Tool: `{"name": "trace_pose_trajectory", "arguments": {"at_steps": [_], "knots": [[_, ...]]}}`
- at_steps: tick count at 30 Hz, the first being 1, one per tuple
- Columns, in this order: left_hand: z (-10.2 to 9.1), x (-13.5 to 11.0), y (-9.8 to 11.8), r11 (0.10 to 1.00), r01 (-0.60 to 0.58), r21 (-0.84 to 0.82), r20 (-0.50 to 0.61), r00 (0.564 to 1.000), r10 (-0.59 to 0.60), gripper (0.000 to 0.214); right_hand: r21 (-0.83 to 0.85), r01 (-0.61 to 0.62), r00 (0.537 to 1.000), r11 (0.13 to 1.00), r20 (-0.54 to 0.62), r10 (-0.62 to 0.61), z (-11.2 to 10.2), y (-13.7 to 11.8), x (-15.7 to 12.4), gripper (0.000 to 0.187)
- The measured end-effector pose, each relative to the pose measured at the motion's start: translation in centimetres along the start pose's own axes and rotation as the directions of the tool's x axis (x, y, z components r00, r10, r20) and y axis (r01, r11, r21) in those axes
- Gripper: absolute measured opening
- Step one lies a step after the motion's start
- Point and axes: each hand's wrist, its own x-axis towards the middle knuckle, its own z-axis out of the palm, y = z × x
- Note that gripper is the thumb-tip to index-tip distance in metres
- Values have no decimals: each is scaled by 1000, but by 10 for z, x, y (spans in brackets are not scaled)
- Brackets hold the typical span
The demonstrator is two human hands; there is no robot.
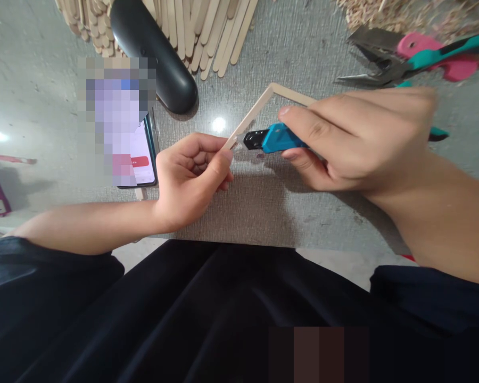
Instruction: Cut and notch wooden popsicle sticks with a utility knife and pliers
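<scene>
Between thumb and fingers, my left hand (197, 178) pinches the lower end of a wooden craft stick (253, 113). The stick slants up to the right and meets a second pale strip (293, 94) at a corner. That strip runs down to the right until my right hand (351, 138) covers it; whether the two are one bent piece I cannot tell. Closed around a blue and black utility knife (281, 138), my right hand points its short blade left. The blade tip is at the stick, close to my left fingertips. Most of the knife's handle is hidden.
Many craft sticks (207, 32) lie at the back, beside a long black case (155, 58). A phone (147, 154), partly blurred out, is left of my left hand. Pliers with teal handles (407, 66), a pink-handled tool (459, 66) and wood shavings (423, 16) lie at the back right.
</scene>
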Motion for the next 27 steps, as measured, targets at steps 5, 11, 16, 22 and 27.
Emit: {"name": "trace_pose_trajectory", "arguments": {"at_steps": [5,11,16,22,27], "knots": [[1,1,5,1000,22,-17,0,1000,-22,21,25,-29,999,999,29,28,2,1,1,78],[1,1,2,999,32,-44,-6,999,-32,20,-9,29,997,1000,-71,-29,9,6,0,75],[0,0,2,997,55,-49,-1,998,-55,21,292,-202,979,935,54,195,16,3,-1,97],[0,-1,1,993,92,-78,12,996,-92,21,227,-111,994,968,31,107,17,8,-4,83],[0,-1,0,992,82,-94,15,997,-81,25,29,53,978,998,-203,-46,17,9,-1,68]]}}
